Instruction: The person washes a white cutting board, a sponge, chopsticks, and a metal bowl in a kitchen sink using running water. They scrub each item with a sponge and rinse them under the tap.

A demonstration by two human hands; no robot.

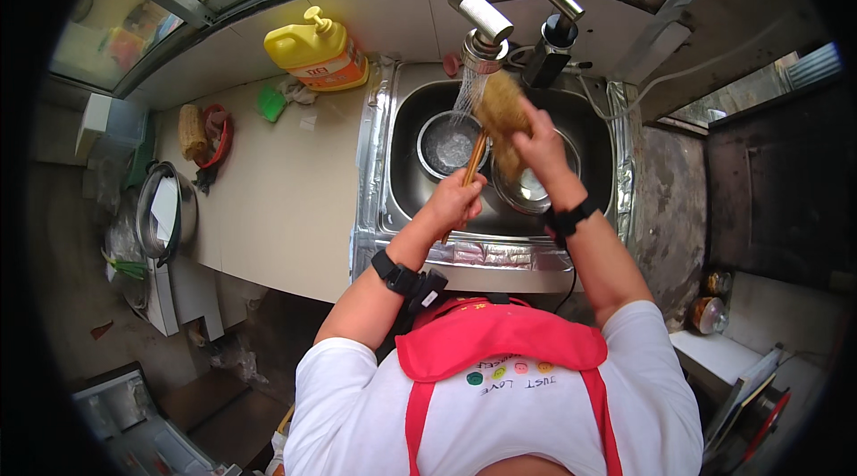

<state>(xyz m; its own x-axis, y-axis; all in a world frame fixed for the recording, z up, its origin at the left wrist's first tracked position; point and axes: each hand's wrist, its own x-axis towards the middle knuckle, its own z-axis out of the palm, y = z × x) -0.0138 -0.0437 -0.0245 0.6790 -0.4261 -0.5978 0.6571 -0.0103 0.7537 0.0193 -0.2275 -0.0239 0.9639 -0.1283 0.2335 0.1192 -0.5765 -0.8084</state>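
Wooden chopsticks (477,153) stand slanted in my left hand (458,203), which is closed around them over the near part of the steel sink (495,225). My right hand (541,141) grips a brown fibrous scrubber, likely a loofah (502,104), just beside the running water. Water sprays from the faucet head (483,51) into a round metal bowl (450,145) at the sink's left. Beneath my right hand and the scrubber sits a second bowl (532,198), partly hidden, with a shiny inside.
Left of the sink, the counter (288,208) holds a yellow detergent jug (318,54), a green sponge (271,103), a red basket (222,141), another fibrous scrubber (192,133) and a steel basin (187,208). A black dispenser-like object (550,51) stands behind the sink; a hose (643,98) curves at right.
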